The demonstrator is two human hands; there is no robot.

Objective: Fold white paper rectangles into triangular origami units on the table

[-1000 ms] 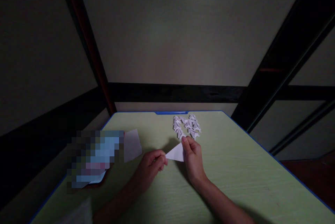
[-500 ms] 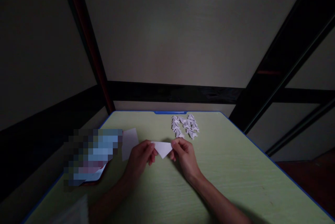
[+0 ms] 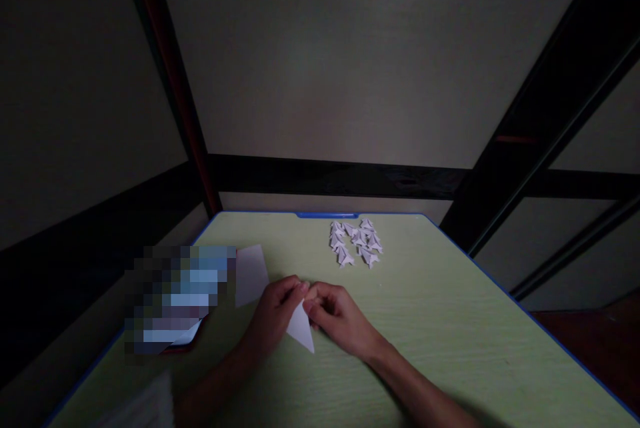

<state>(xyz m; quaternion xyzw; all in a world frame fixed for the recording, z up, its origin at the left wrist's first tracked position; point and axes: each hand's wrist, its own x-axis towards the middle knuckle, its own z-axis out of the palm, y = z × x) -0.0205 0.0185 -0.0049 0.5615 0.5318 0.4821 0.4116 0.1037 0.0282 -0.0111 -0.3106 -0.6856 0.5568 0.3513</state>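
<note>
Between my two hands is a folded piece of white paper [image 3: 301, 331], its pointed corner hanging down toward me. My left hand [image 3: 281, 305] pinches it from the left, thumb on top. From the right, my right hand [image 3: 334, 311] pinches the same paper with thumb and curled fingers. The fingertips of both hands meet at its upper part and hide that part of the paper. Just beyond my left hand, flat white paper [image 3: 250, 275] lies on the table.
Several small folded paper figures [image 3: 355, 241] lie grouped toward the far side of the pale green, blue-edged table [image 3: 450, 321]. At the left is a blurred-out object with a dark red edge [image 3: 180, 308]. A wall panel [image 3: 330, 81] stands behind the table.
The folded paper was held stretched between both hands with its point short and central. Now my hands have come together, and the paper is turned with a longer point hanging lower.
</note>
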